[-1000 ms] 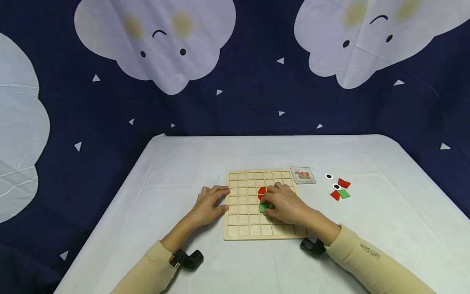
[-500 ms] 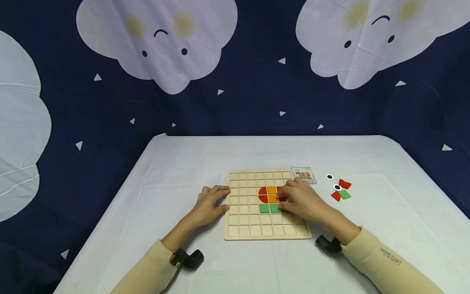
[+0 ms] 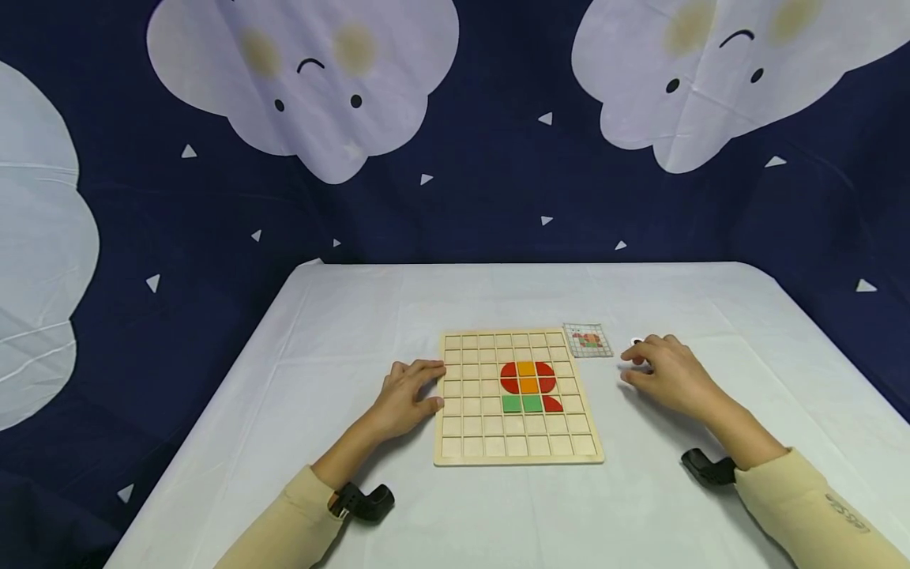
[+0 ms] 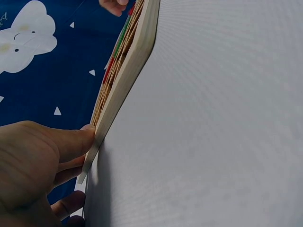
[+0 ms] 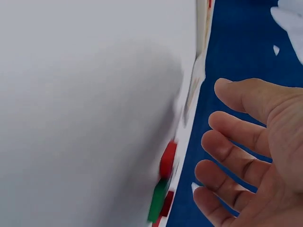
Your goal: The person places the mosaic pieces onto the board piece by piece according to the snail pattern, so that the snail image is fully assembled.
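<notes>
My left hand (image 3: 407,401) rests at the left edge of a wooden grid board (image 3: 472,446), thumb and fingertips touching its rim. On the board sit two orange squares (image 3: 527,377) between rounded red pieces (image 3: 509,378). Below them lie two green squares (image 3: 522,403) and a red quarter-round piece (image 3: 552,405). Off to the board's right, my right hand (image 3: 671,377) hovers over loose pieces with its fingers relaxed and apart, holding nothing. A red piece (image 5: 168,160) and a green piece (image 5: 157,201) show beneath it in the right wrist view; the head view mostly hides them.
A small pattern card (image 3: 588,340) lies by the board's upper right corner. A white eye disc (image 3: 636,341) peeks out behind my right fingers. White cloth (image 3: 355,316) covers the table, with a dark blue cloud-print curtain (image 3: 483,213) behind.
My right hand has left the board and moved right to the loose pieces. The red quarter-round it covered now shows beside the green squares. My left hand stays put.
</notes>
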A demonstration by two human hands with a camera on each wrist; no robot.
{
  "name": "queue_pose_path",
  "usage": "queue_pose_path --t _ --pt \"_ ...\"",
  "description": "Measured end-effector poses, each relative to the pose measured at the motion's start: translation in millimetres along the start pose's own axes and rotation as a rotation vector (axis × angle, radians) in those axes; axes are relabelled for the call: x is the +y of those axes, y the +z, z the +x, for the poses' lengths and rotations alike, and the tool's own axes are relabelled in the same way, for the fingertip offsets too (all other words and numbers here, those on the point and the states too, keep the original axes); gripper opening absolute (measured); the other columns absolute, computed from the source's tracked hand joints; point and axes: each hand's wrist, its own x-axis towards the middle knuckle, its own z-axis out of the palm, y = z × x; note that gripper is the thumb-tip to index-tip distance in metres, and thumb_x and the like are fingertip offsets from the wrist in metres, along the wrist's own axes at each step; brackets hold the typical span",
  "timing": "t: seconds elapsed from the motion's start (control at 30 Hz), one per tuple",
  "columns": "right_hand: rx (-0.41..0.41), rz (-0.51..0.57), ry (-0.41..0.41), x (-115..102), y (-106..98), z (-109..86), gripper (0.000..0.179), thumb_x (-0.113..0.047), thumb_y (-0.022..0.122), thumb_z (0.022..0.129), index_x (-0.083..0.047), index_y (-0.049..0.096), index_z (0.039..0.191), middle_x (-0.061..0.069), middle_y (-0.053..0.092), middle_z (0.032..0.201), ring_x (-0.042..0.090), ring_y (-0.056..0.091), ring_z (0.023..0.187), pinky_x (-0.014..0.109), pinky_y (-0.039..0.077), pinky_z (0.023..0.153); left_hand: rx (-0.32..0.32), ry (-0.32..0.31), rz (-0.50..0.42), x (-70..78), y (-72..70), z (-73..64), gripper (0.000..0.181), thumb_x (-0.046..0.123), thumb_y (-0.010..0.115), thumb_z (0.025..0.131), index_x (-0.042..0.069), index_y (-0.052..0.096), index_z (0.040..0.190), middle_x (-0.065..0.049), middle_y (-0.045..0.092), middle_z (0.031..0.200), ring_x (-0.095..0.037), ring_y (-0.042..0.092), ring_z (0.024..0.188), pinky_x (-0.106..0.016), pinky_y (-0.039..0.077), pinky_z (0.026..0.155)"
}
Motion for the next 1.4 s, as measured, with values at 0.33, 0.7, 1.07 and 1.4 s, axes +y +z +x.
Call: queue_pose_path --t 0.33,0.7,1.07,1.4 --pt "-0.026 -0.043 0.029 26.4 -8.3 -17.7 0.025 -0.015 0.069 0.078 -0.005 0.07 0.1 0.013 0.064 0.094 0.032 0.053 0.086 0.048 0.037 0.073 -0.001 -0.001 -0.004 -0.4 0.2 -0.2 0.048 0.021 0.068 0.085 0.01 0.057 0.13 0.0 0.051 0.139 -0.019 0.039 0.101 -0.035 0.027 0.083" --pt "-0.059 -0.043 0.027 35.1 -9.0 -19.5 0.028 -0.012 0.07 0.075 -0.006 0.07 0.102 0.013 0.062 0.094 0.029 0.05 0.085 0.044 0.035 0.072 -0.006 -0.003 -0.004 -0.8 -0.2 -0.3 0.049 0.022 0.068 0.085 0.011 0.056 0.131 0.001 0.051 0.139 -0.018 0.039 0.1 -0.034 0.027 0.082" --pt "-0.044 -0.067 -0.026 32.3 -4.2 -14.3 0.024 -0.016 0.073 0.073 -0.011 0.072 0.097 0.006 0.06 0.086 0.025 0.049 0.081 0.04 0.034 0.07 -0.007 -0.011 -0.007 0.1 -0.1 -0.3 0.049 0.021 0.068 0.085 0.01 0.056 0.131 0.0 0.051 0.139 -0.018 0.039 0.1 -0.034 0.027 0.083" --pt "-0.05 -0.064 -0.028 25.0 -0.2 -13.6 0.018 -0.018 0.075 0.073 -0.012 0.073 0.09 0.005 0.06 0.085 0.025 0.049 0.082 0.041 0.035 0.07 -0.007 -0.008 -0.002 -0.9 0.0 -0.3 0.049 0.022 0.068 0.085 0.01 0.056 0.131 0.0 0.051 0.139 -0.018 0.039 0.1 -0.034 0.027 0.083"
